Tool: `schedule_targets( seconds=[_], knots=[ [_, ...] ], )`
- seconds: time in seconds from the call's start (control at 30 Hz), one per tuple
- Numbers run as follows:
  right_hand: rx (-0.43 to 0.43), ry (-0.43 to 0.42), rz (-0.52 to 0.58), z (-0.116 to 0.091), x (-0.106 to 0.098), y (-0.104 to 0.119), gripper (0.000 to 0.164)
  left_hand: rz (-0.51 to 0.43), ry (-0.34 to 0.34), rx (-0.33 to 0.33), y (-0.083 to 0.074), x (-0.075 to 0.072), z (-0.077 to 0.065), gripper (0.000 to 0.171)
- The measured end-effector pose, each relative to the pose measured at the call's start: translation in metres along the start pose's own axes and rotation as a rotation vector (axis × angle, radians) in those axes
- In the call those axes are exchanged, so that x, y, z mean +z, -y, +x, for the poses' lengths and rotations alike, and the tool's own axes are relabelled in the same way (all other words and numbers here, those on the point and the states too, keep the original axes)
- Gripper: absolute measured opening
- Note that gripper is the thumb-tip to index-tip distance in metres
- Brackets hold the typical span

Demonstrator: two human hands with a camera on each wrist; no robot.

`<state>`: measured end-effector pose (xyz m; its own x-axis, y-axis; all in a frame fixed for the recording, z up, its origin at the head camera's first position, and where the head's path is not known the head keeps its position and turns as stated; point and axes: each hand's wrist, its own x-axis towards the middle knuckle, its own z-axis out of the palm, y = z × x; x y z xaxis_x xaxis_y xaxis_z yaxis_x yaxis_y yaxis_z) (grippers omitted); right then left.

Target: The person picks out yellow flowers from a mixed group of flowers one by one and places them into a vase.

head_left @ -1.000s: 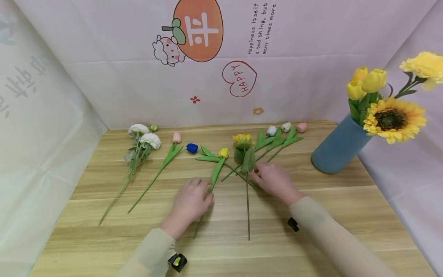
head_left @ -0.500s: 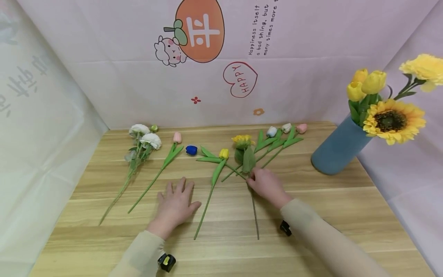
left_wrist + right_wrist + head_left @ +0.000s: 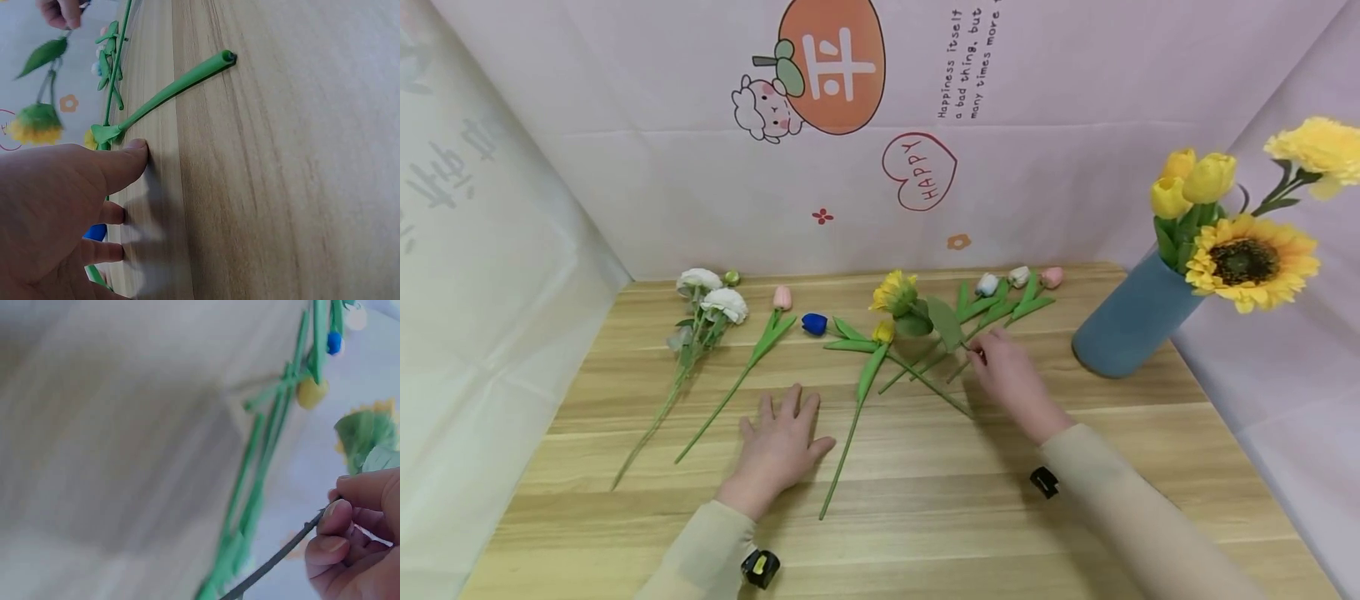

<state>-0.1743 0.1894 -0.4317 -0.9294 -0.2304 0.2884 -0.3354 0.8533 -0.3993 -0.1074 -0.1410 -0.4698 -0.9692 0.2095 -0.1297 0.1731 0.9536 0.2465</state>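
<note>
My right hand (image 3: 1011,371) pinches the thin dark stem (image 3: 275,559) of a sunflower (image 3: 895,293), lifted off the table with its yellow head tilted left. Two broad green leaves (image 3: 946,323) hang below the head. My left hand (image 3: 778,450) rests palm down on the wood, fingers spread, holding nothing. Just right of it lies a yellow tulip (image 3: 883,332) with its green stem running toward me. A blue tulip (image 3: 814,324) lies behind, its stem crossing under the yellow one. In the left wrist view the yellow tulip's stem (image 3: 181,84) ends beyond my thumb.
Left of my hands lie a pink tulip (image 3: 782,297) and a white flower spray (image 3: 726,305). Pale blue (image 3: 987,285), white (image 3: 1019,277) and pink tulips (image 3: 1052,277) lie at the back right. A blue vase (image 3: 1138,317) with yellow flowers leans at the table's right side.
My left hand has moved left from the yellow tulip's stem and flattened on the table. My right hand has taken the sunflower's stem and lifted it, moving right as the head swings left.
</note>
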Motion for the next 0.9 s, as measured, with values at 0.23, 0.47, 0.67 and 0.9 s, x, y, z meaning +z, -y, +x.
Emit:
schedule_targets(
  seconds=[0.23,0.47,0.67,0.9],
  knots=[
    [-0.339,-0.305,-0.202,0.004,-0.039,-0.003,0.011,0.005,0.005,0.0,-0.003,-0.003,-0.001,0.07],
    [-0.507,-0.517,-0.36,0.014,-0.077,0.001,0.012,0.029,-0.004,0.006,-0.003,-0.004,-0.001,0.069],
    [-0.522,-0.602,-0.361,0.018,-0.093,-0.004,0.011,0.029,-0.002,0.006,-0.002,-0.001,0.0,0.069],
    [-0.507,-0.658,-0.345,0.021,-0.106,-0.01,0.008,0.027,-0.002,0.009,-0.002,-0.001,-0.001,0.069]
  ],
)
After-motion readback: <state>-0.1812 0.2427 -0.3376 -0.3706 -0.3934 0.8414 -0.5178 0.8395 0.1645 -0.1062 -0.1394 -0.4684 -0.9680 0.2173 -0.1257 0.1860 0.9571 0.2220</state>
